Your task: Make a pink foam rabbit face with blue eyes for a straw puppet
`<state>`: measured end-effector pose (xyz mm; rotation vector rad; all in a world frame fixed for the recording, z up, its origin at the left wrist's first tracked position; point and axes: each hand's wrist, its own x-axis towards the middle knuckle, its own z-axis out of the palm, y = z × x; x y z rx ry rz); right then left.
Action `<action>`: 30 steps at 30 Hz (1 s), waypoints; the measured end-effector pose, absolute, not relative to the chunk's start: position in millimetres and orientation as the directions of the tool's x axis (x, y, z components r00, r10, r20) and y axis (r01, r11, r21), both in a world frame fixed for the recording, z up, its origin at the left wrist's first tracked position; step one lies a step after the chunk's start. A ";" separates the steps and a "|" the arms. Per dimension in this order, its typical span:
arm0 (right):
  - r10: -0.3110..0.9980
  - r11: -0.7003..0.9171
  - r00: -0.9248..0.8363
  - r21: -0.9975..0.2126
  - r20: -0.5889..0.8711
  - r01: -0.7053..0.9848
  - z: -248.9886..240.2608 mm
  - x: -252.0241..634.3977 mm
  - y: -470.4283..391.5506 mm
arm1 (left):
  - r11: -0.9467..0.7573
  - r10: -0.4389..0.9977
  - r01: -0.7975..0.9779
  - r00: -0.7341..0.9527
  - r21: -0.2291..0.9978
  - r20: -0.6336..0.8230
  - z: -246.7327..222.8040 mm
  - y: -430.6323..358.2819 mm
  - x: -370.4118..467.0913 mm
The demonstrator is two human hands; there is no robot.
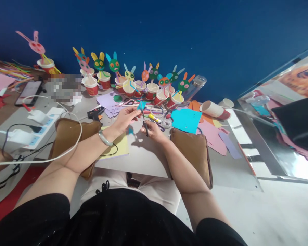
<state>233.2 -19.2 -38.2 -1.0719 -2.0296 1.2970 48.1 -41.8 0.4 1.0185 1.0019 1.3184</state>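
Between the fingers of my left hand is a small piece of blue paper, held above the table. My right hand is closed on the handles of dark scissors, whose blades point away from me and meet the blue paper. Just beyond my hands lie a yellow glue stick, a roll of clear tape and several thin coloured strips. A larger blue sheet rests to the right.
Paper cups with rabbit faces line the back. A glue gun, power strip and phone are left. Brown cushions lie under or beside both forearms. A white cable crosses my left arm.
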 end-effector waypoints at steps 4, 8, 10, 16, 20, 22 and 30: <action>0.823 0.248 -0.568 -0.902 0.004 0.353 -37.6 232.1 -19.7 | -0.002 1.000 -0.257 0.005 0.966 0.004 -0.6 -40.9 48.1; 0.813 0.264 -0.582 -0.900 0.014 0.347 -35.3 231.2 -20.8 | -0.024 1.000 -0.228 0.008 0.973 0.027 -1.7 -40.2 46.7; 0.805 0.268 -0.594 -0.902 0.015 0.340 -33.0 230.8 -22.2 | -0.045 0.999 -0.212 0.002 0.976 0.047 -2.4 -40.3 45.7; 0.783 0.252 -0.622 -0.920 0.010 0.302 -23.6 229.8 -28.0 | -0.071 0.997 -0.207 0.016 0.976 0.076 -4.9 -42.0 43.2; 0.776 0.242 -0.631 -0.922 -0.004 0.304 -20.6 231.0 -29.4 | -0.101 0.994 -0.195 0.015 0.975 0.106 -2.0 -41.9 42.3; 0.775 0.240 -0.632 -0.922 -0.005 0.302 -20.7 232.1 -29.3 | -0.123 0.992 -0.178 0.010 0.976 0.126 0.6 -42.2 41.9; 0.771 0.240 -0.637 -0.921 -0.012 0.307 -19.3 233.6 -29.8 | -0.160 0.986 -0.176 0.016 0.971 0.165 6.9 -43.5 43.2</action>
